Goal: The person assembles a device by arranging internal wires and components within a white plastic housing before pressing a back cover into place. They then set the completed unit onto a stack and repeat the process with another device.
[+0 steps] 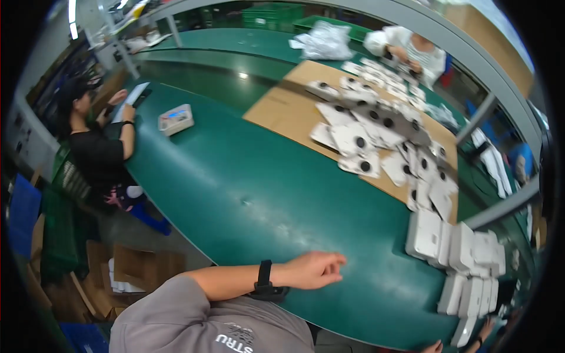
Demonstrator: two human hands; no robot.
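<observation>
My left hand (315,269) rests on the green table top (247,194), fingers stretched to the right and loosely apart, holding nothing. A black watch sits on that wrist. The nearest things are stacked white moulded trays (459,259) a little to its right, not touching. At the bottom edge a small part of a hand (436,347) shows, probably my right hand; its fingers are hidden. Beside it a wrist with a dark band (479,340) pokes in; whose it is I cannot tell.
A brown cardboard sheet (282,112) carries several white cards with black round parts (362,150). A small white device (175,119) stands at the left. A person in black (97,153) sits left, another in white (412,53) at the far side. Cardboard boxes (135,270) lie on the floor.
</observation>
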